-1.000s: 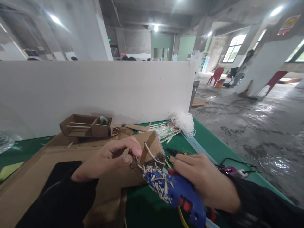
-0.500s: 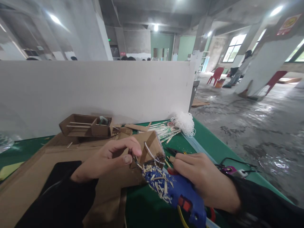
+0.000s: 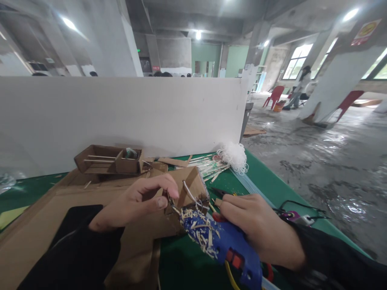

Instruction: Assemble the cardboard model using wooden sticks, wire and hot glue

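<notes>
My right hand (image 3: 256,225) is wrapped round a blue hot glue gun (image 3: 225,241) with red parts. Pale wood shavings stick all over the front of its body. The nozzle points left, towards the fingertips of my left hand (image 3: 140,203). Thumb and forefinger there are pinched together on something small and dark, mostly hidden. Just behind the nozzle is a small cardboard box (image 3: 184,181), with a white stick and stringy glue at its right side. A larger cardboard sheet (image 3: 72,193) lies beneath my left arm.
A divided cardboard tray (image 3: 101,166) holds thin sticks at the back left. Several sticks (image 3: 204,165), a white tangle of rings (image 3: 232,157), clear glue sticks (image 3: 248,181) and pliers (image 3: 220,192) lie on the green table (image 3: 269,177). A white partition (image 3: 121,112) stands behind. A black phone-like slab (image 3: 77,221) lies left.
My hands and the glue gun stay almost in place, with only a slight shift of the view. In the background at right, a bent-over person now stands more upright.
</notes>
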`<state>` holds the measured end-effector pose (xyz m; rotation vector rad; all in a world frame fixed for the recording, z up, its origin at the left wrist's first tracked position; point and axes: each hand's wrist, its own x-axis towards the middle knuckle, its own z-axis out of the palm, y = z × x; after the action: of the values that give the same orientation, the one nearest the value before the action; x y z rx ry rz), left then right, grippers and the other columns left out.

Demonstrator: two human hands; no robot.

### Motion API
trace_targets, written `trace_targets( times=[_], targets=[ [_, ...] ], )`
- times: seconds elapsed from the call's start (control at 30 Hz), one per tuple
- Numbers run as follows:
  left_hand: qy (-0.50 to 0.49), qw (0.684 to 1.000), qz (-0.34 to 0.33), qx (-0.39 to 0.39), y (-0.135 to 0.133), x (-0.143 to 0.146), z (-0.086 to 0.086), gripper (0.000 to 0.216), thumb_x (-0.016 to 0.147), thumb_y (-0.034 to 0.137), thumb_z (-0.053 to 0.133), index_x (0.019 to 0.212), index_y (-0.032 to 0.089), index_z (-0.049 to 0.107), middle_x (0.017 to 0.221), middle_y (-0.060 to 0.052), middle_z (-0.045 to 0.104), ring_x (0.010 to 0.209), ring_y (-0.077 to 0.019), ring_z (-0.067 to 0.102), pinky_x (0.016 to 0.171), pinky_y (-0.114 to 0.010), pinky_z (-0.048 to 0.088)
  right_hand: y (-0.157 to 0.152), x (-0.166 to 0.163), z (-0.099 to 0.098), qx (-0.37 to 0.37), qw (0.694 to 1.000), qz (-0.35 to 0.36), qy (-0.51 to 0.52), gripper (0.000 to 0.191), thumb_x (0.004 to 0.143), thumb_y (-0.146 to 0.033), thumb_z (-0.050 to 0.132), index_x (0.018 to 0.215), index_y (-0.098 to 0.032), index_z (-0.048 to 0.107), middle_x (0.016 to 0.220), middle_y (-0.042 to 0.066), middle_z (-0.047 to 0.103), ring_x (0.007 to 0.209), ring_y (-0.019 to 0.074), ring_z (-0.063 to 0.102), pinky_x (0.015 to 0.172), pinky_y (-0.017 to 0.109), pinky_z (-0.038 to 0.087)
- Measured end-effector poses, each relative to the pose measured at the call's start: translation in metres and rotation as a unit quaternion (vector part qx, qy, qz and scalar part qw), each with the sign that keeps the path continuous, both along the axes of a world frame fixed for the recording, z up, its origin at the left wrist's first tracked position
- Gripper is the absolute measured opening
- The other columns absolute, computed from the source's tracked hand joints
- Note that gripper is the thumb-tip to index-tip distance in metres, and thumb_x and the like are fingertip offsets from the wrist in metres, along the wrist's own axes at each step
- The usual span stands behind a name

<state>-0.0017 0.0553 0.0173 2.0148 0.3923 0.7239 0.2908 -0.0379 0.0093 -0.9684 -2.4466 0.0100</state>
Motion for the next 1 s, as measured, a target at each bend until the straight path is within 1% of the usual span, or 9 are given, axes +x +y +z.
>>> trace_targets(
  times=[0.13, 0.27, 0.43, 0.6, 0.8, 1.0],
  targets=[
    [-0.002, 1.000, 0.011, 0.004, 0.0000, 0.0003, -0.0004, 0.029, 0.106, 0.048, 0.063, 0.104, 0.021, 0.073, 0.097, -0.005, 0.061, 0.084, -0.0175, 0.058, 0.077, -0.028, 0.049, -0.0004, 0.0013, -0.0003, 0.005, 1.000, 0.002, 0.002, 0.016, 0.095, -0.019, 0.054, 0.080, -0.023, 0.049, 0.072, -0.003, 0.053, 0.059, 0.0150, 0.043, 0.053, 0.032, 0.029],
    [-0.002, 1.000, -0.003, 0.004, 0.0005, 0.0003, -0.0003, 0.027, 0.106, 0.047, 0.063, 0.106, 0.022, 0.073, 0.098, -0.004, 0.060, 0.083, -0.0166, 0.057, 0.077, -0.027, 0.048, -0.0002, 0.0013, -0.0001, 0.000, 1.000, 0.001, 0.000, 0.019, 0.095, -0.022, 0.056, 0.078, -0.024, 0.048, 0.071, -0.003, 0.053, 0.058, 0.0147, 0.043, 0.053, 0.032, 0.029],
    [0.002, 1.000, 0.006, 0.003, -0.0004, 0.0006, 0.0009, 0.028, 0.106, 0.047, 0.063, 0.106, 0.021, 0.074, 0.098, -0.004, 0.061, 0.083, -0.0166, 0.059, 0.076, -0.027, 0.049, 0.0003, 0.0003, 0.0025, 0.006, 1.000, 0.001, 0.004, 0.021, 0.096, -0.018, 0.050, 0.077, -0.025, 0.045, 0.070, -0.003, 0.052, 0.058, 0.0146, 0.041, 0.053, 0.032, 0.028],
    [0.005, 1.000, 0.015, 0.007, -0.0009, 0.0010, 0.0008, 0.032, 0.105, 0.050, 0.062, 0.105, 0.020, 0.074, 0.096, -0.004, 0.061, 0.081, -0.0166, 0.058, 0.075, -0.027, 0.048, -0.0004, -0.0005, 0.0041, 0.004, 1.000, 0.002, 0.007, 0.022, 0.097, -0.020, 0.052, 0.077, -0.025, 0.042, 0.070, -0.003, 0.051, 0.058, 0.0146, 0.041, 0.053, 0.031, 0.027],
    [0.001, 1.000, 0.008, 0.003, -0.0005, 0.0002, 0.0011, 0.028, 0.106, 0.047, 0.063, 0.105, 0.021, 0.074, 0.096, -0.004, 0.060, 0.083, -0.0172, 0.058, 0.076, -0.027, 0.048, 0.0000, -0.0009, 0.0022, 0.013, 1.000, 0.002, 0.012, 0.025, 0.100, -0.019, 0.050, 0.077, -0.024, 0.045, 0.069, -0.004, 0.050, 0.057, 0.0140, 0.040, 0.053, 0.032, 0.027],
    [0.000, 1.000, -0.002, 0.002, 0.0009, -0.0004, 0.0005, 0.023, 0.107, 0.044, 0.063, 0.108, 0.024, 0.074, 0.098, -0.003, 0.061, 0.085, -0.0168, 0.058, 0.077, -0.027, 0.047, 0.0011, -0.0003, 0.0025, 0.011, 1.000, 0.002, 0.009, 0.023, 0.099, -0.022, 0.052, 0.077, -0.024, 0.046, 0.070, -0.004, 0.048, 0.058, 0.0140, 0.039, 0.054, 0.032, 0.027]
  ],
)
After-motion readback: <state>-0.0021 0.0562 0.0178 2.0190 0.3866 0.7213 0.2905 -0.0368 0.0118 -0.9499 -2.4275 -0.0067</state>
